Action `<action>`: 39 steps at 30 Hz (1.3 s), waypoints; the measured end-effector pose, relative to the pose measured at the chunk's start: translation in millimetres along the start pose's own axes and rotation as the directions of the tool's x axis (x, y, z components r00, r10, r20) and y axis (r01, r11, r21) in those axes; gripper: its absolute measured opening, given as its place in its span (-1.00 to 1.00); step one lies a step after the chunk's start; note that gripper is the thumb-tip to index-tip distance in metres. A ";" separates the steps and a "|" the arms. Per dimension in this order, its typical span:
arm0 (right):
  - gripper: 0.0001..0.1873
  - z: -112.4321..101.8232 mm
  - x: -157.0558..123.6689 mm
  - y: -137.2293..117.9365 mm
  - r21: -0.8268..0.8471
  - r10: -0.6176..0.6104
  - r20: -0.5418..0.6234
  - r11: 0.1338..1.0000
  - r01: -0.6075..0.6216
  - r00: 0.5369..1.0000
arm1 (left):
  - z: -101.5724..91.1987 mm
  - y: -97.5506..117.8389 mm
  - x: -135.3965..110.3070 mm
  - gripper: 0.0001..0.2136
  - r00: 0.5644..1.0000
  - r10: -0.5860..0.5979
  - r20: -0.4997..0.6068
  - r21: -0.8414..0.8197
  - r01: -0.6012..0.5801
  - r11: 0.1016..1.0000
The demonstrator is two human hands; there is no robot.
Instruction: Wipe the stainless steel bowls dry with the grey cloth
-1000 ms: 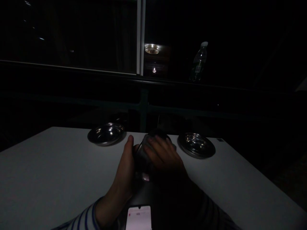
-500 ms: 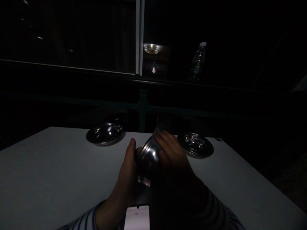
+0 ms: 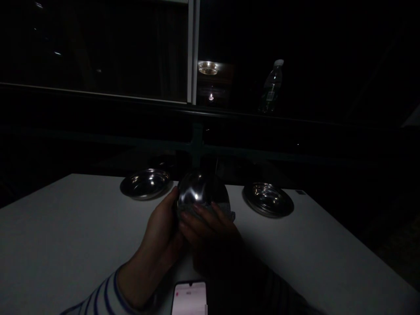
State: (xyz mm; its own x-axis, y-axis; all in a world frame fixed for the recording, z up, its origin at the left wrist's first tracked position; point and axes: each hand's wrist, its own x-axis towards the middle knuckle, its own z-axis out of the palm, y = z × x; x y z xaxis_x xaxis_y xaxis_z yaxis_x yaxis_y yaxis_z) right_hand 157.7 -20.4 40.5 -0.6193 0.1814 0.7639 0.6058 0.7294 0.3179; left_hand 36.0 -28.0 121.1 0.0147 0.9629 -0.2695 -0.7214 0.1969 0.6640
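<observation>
A shiny metal bowl [image 3: 198, 186] is raised over the middle of the table, its rounded outer side facing me. My left hand [image 3: 160, 227] grips it at the left, with the thumb along the edge. My right hand [image 3: 210, 232] lies across the bowl's lower side, its fingers pressing what looks like a grey textured cloth [image 3: 232, 215] against the metal. Most of the cloth is hidden beneath those fingers, and deep shadow covers the palm.
On the white table [image 3: 82, 232] a metal bowl [image 3: 144, 186] stands at the back left, with stacked metal bowls [image 3: 268, 201] at the back right. A lit phone [image 3: 189, 297] lies at the near edge. Behind the table, a plastic bottle [image 3: 272, 87] stands by the dark window.
The held bowl has turned so its outer bottom now faces me. My right hand has slid down and left over it, and grey cloth now shows under its fingers.
</observation>
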 end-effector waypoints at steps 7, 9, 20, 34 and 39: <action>-0.59 0.9 -3.8 11.1 -0.110 -0.082 -0.023 0.991 0.079 0.996 | -2.0 12.3 4.7 -0.74 0.997 0.073 -0.026 -0.109 -0.076 0.991; -0.59 0.2 -4.4 13.1 -0.132 -0.071 -0.046 0.989 0.064 0.996 | -1.6 15.1 6.4 -0.71 0.993 0.116 -0.013 -0.167 -0.116 0.979; -0.49 -1.7 -12.0 34.8 -0.093 0.063 -0.181 0.992 -0.081 0.981 | 6.4 20.7 5.7 -0.64 0.995 0.101 0.003 -0.301 -0.096 0.949; -0.55 5.6 -10.2 9.6 -0.180 -0.056 -0.064 0.983 0.043 0.996 | 0.9 6.8 6.2 -0.69 0.997 0.071 0.011 -0.192 -0.067 0.979; -0.58 0.4 -2.6 3.7 -0.151 -0.049 0.001 0.987 0.049 0.999 | -2.5 -4.3 3.5 -0.83 0.996 0.090 -0.015 -0.030 -0.091 0.995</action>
State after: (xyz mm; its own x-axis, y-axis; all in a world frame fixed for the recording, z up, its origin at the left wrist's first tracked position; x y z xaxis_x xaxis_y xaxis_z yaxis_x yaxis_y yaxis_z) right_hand 161.4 -17.9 39.4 -0.6489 0.1456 0.7468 0.6431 0.6296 0.4359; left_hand 37.4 -25.9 115.6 -0.0610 0.9738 -0.2191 -0.7401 0.1031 0.6646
